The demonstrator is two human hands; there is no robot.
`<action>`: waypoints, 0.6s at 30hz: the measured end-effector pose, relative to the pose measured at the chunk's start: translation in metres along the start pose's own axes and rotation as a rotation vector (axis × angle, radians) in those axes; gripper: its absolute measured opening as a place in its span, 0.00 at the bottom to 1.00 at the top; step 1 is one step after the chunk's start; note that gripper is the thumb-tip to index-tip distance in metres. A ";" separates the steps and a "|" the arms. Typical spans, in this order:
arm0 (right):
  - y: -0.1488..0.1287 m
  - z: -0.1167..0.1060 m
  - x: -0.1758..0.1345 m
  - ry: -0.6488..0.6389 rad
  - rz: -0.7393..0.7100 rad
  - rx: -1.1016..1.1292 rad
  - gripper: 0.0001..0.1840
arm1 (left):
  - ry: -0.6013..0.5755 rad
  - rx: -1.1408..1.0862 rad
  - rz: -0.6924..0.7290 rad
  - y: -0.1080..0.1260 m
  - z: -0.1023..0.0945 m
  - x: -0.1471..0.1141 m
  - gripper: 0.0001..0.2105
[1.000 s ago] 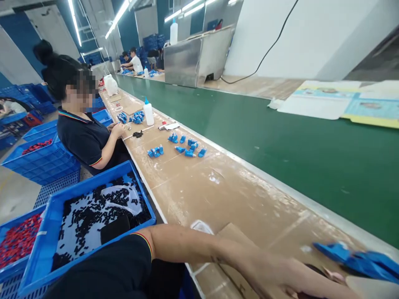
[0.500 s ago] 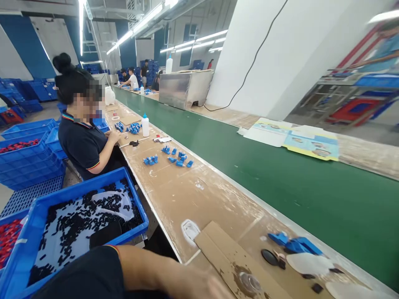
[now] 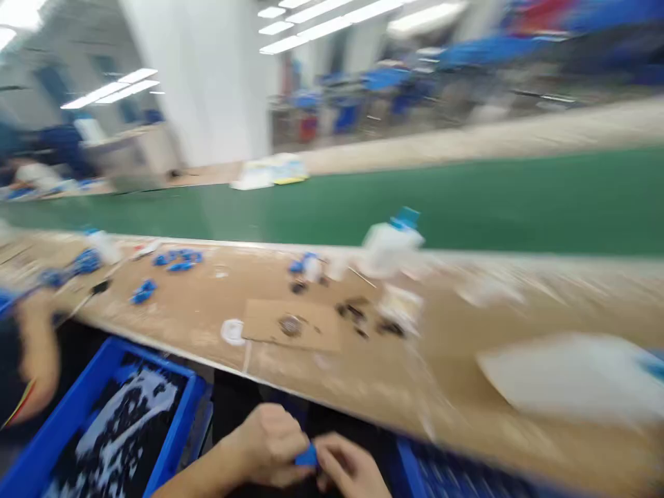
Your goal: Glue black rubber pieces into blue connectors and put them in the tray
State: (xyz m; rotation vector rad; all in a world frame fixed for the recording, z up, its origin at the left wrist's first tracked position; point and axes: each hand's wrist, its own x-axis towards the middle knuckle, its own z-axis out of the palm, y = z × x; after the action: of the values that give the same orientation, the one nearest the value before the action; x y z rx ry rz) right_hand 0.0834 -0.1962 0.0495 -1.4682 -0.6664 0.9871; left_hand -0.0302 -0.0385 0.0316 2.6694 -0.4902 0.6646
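Observation:
Both my hands meet low in the head view, in front of the bench's near edge. My left hand (image 3: 272, 443) is closed around a small blue plastic part (image 3: 307, 456), most of which the fingers hide. The fingers of my right hand (image 3: 347, 465) are curled against the other side of that part; motion blur hides whether they pinch it or something smaller. Beyond the hands, a cardboard piece (image 3: 321, 328) with a round wet-looking spot lies on the bench (image 3: 207, 311). Dark small pieces (image 3: 355, 311) lie to its right.
A blue crate (image 3: 194, 394) of black pieces stands left, another blue crate (image 3: 412, 470) lower right. A co-worker's arm (image 3: 39, 339) is at far left. A white bottle (image 3: 393, 245) stands near the green belt (image 3: 492, 200). Blue parts (image 3: 179, 259) lie on the bench.
The view has swung right, so the bench now runs across it. My left hand, blurred at the bottom edge before, is now together with my right hand at the blue part.

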 end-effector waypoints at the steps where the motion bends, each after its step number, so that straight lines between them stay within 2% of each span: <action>1: 0.009 0.009 -0.012 0.116 0.057 0.088 0.28 | -0.006 -0.040 0.010 0.002 -0.002 0.006 0.11; 3: 0.019 0.016 -0.027 0.248 0.140 0.310 0.28 | -0.054 -0.138 0.049 -0.001 -0.002 0.021 0.04; 4: 0.022 0.011 -0.033 0.300 0.141 0.389 0.29 | -0.074 -0.193 0.077 -0.003 0.002 0.031 0.08; 6: 0.030 -0.016 -0.055 0.440 0.101 0.471 0.29 | -0.071 -0.305 0.117 -0.006 0.018 0.047 0.21; 8: 0.039 -0.048 -0.101 0.673 0.062 0.430 0.28 | 0.013 -0.397 0.119 -0.003 0.032 0.056 0.27; 10: 0.053 -0.076 -0.166 1.000 0.087 0.207 0.23 | 0.128 -0.446 0.092 0.000 0.039 0.058 0.25; 12: 0.073 -0.097 -0.237 1.407 0.247 -0.177 0.16 | 0.200 -0.435 0.062 -0.002 0.038 0.057 0.21; 13: 0.085 -0.104 -0.269 1.551 0.405 -0.321 0.13 | 0.213 -0.409 0.042 -0.006 0.036 0.057 0.18; 14: 0.099 -0.110 -0.297 1.642 0.588 -0.403 0.10 | 0.216 -0.370 0.019 -0.011 0.034 0.057 0.16; 16: 0.125 -0.115 -0.338 1.700 0.752 -0.425 0.06 | 0.204 -0.285 -0.026 -0.024 0.031 0.057 0.13; 18: 0.146 -0.114 -0.355 1.691 0.821 -0.402 0.04 | 0.191 -0.230 -0.077 -0.035 0.029 0.057 0.11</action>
State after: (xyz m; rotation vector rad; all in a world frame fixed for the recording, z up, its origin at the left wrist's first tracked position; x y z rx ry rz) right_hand -0.0074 -0.5789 -0.0282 -2.3164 1.0870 -0.1483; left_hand 0.0424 -0.0330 0.0275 2.3687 -0.3847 0.7807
